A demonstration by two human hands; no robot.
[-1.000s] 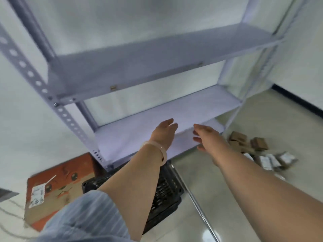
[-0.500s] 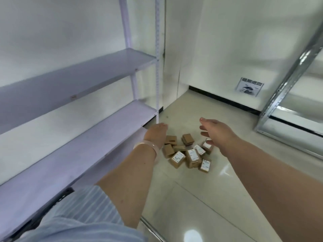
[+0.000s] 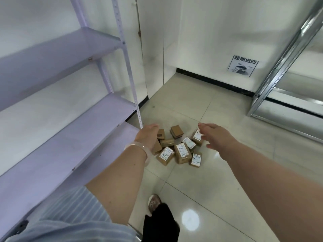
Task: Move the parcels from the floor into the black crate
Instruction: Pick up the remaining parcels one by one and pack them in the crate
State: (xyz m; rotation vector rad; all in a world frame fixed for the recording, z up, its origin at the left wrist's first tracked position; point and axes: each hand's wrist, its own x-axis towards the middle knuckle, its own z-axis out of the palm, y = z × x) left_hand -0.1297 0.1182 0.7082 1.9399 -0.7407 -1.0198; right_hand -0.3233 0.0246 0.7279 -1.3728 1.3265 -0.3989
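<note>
Only the head cam here, looking down over both outstretched arms at a shiny pale tiled floor point(image 3: 218, 109). The parcels point(image 3: 178, 145) sit in a loose pile right around the middle of the frame, small brown cardboard boxes, some turned label-up with white shipping stickers and one with handwriting on its label, a few leaning on each other. The left hand point(image 3: 148, 135) is just left of center, with a pale bangle point(image 3: 139, 149) on the wrist; it overlaps the left edge of the pile in the picture, but its fingers point away from the camera, so honestly I can't tell if it's curled, loose, or touching a box at all. The right hand point(image 3: 213, 135) is just right of center, fingers spread and relaxed, gripping nothing, hanging over the right side of the pile; its fingertips line up with a labelled box there but it doesn't look like contact. A lilac metal shelving unit point(image 3: 57, 123) fills the left half of the frame, its corner post coming down just behind the left hand. A silver metal rack point(image 3: 286, 55) runs down the right edge. On the white wall at upper right there's a black-and-white printed sign point(image 3: 243, 65). At bottom center you can see a dark trouser leg point(image 3: 160, 224) and the toe of a light shoe point(image 3: 153, 203), and a striped blue sleeve point(image 3: 73, 217) at bottom left. The black crate isn't anywhere in this shot.
</note>
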